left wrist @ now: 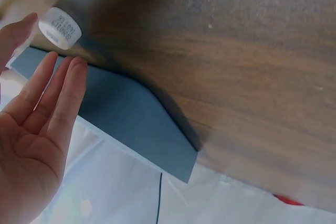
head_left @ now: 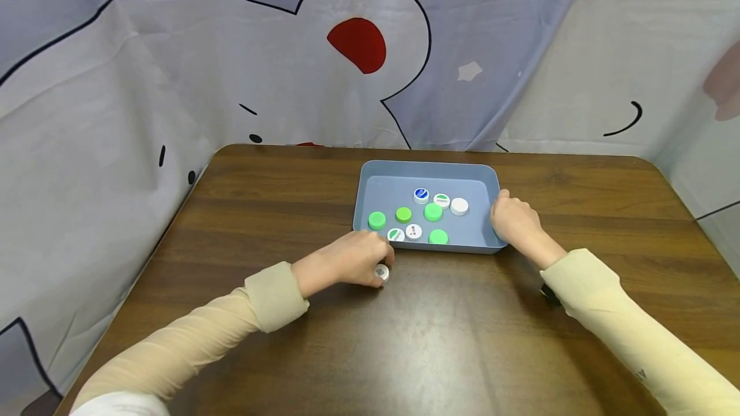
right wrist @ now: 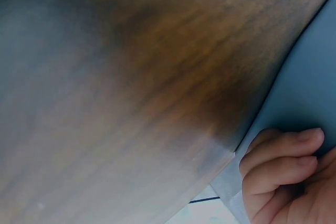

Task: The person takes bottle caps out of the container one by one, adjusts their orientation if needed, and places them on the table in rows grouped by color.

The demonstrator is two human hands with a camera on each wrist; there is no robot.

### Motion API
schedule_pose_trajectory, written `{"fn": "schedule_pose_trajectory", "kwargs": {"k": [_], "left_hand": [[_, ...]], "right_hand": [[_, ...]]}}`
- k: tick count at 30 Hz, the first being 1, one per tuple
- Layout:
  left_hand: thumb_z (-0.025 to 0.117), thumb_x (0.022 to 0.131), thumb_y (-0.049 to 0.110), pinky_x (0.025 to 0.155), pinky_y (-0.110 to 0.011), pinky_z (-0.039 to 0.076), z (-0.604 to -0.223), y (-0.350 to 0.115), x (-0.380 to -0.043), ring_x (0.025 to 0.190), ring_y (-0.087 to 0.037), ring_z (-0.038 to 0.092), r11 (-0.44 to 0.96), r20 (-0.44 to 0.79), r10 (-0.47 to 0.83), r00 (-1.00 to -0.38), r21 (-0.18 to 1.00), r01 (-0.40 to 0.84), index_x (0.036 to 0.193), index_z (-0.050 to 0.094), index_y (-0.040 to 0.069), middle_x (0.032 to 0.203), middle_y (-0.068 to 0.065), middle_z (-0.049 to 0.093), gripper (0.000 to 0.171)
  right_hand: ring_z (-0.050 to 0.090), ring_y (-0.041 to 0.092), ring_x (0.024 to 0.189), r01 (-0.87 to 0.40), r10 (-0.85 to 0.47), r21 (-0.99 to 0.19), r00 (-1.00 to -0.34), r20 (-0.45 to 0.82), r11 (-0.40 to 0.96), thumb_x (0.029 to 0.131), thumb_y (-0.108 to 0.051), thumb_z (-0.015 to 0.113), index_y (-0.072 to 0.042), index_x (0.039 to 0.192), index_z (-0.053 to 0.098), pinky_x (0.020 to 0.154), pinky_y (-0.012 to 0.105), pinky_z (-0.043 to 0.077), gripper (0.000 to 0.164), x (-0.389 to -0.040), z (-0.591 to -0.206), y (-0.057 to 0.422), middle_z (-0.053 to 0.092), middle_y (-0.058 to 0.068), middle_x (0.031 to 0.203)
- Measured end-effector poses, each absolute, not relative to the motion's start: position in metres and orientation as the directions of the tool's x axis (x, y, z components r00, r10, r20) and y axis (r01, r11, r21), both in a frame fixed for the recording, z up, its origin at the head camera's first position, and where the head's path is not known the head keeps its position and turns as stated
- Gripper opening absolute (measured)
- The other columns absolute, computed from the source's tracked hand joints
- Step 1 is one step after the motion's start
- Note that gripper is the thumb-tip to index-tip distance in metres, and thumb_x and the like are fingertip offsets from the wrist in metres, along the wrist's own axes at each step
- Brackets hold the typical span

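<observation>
My left hand (head_left: 360, 258) pinches a white bottle cap (head_left: 381, 272) just in front of the tray's near wall. Dark print shows on this cap (left wrist: 60, 28) in the left wrist view, where the other fingers (left wrist: 67, 95) extend beside the tray. At the tray's right end, my right hand (head_left: 516, 220) holds the blue-grey tray (head_left: 428, 167) by its wall. Curled fingers (right wrist: 278, 174) lie against the tray's outer side in the right wrist view. Inside the tray are several caps, among them a green cap (head_left: 377, 220), a plain white cap (head_left: 459, 207) and a blue-and-white cap (head_left: 421, 196).
The tray stands toward the back of a brown wooden table (head_left: 277, 191). Behind the table's far edge hangs a printed curtain (head_left: 231, 56). A small black object (head_left: 549, 294) shows beneath the right cuff.
</observation>
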State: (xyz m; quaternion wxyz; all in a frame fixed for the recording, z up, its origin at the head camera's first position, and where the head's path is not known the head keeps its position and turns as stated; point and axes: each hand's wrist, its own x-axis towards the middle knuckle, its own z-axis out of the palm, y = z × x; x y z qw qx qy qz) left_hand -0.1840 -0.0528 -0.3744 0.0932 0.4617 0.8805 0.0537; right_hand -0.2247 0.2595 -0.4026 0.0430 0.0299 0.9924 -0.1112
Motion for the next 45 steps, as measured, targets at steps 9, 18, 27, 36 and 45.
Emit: {"fn": "schedule_pose_trajectory", "kwargs": {"k": [9,18,27,36,45], "left_hand": [[0.076,0.075,0.026,0.079,-0.031,0.055,-0.366,-0.053,-0.185,0.087,-0.013,0.067,0.571,-0.108,0.821,-0.561,0.164,0.804,0.098,0.073,0.011,0.095,0.002,0.073,0.027],[0.075,0.075,0.025,0.076,-0.031,0.054,-0.358,-0.050,-0.186,0.081,-0.012,0.063,0.581,-0.106,0.814,-0.571,0.183,0.793,0.096,0.074,0.011,0.094,0.001,0.073,0.025],[0.078,0.075,0.028,0.072,-0.027,0.051,-0.351,-0.046,-0.192,0.078,-0.011,0.060,0.546,-0.026,0.836,-0.548,0.151,0.824,0.094,0.073,0.012,0.087,0.001,0.071,0.026],[0.077,0.076,0.029,0.073,-0.028,0.053,-0.345,-0.046,-0.199,0.079,-0.011,0.063,0.544,-0.007,0.836,-0.549,0.147,0.826,0.095,0.074,0.012,0.089,0.001,0.071,0.026],[0.075,0.077,0.028,0.075,-0.032,0.053,-0.330,-0.045,-0.213,0.083,-0.015,0.065,0.553,0.047,0.824,-0.565,0.155,0.819,0.100,0.073,0.011,0.093,-0.002,0.071,0.029]], "right_hand": [[0.061,0.054,0.089,0.065,0.047,-0.216,-0.995,-0.088,0.974,0.098,-0.018,0.026,0.010,0.099,0.043,0.069,0.060,0.049,0.033,-0.225,-0.404,0.259,0.059,0.041,0.099],[0.061,0.053,0.087,0.064,0.047,-0.213,-0.995,-0.086,0.975,0.098,-0.017,0.027,0.011,0.100,0.043,0.068,0.059,0.049,0.032,-0.225,-0.403,0.259,0.059,0.040,0.098],[0.061,0.053,0.087,0.063,0.048,-0.218,-0.996,-0.075,0.974,0.098,-0.018,0.027,0.010,0.099,0.043,0.068,0.060,0.049,0.032,-0.226,-0.403,0.260,0.059,0.040,0.097],[0.061,0.053,0.087,0.064,0.047,-0.218,-0.996,-0.081,0.974,0.098,-0.017,0.026,0.010,0.098,0.043,0.068,0.060,0.049,0.033,-0.224,-0.405,0.259,0.059,0.040,0.097],[0.061,0.053,0.085,0.066,0.048,-0.220,-0.995,-0.082,0.973,0.098,-0.017,0.025,0.010,0.097,0.043,0.067,0.059,0.049,0.032,-0.224,-0.406,0.259,0.059,0.040,0.096]]}}
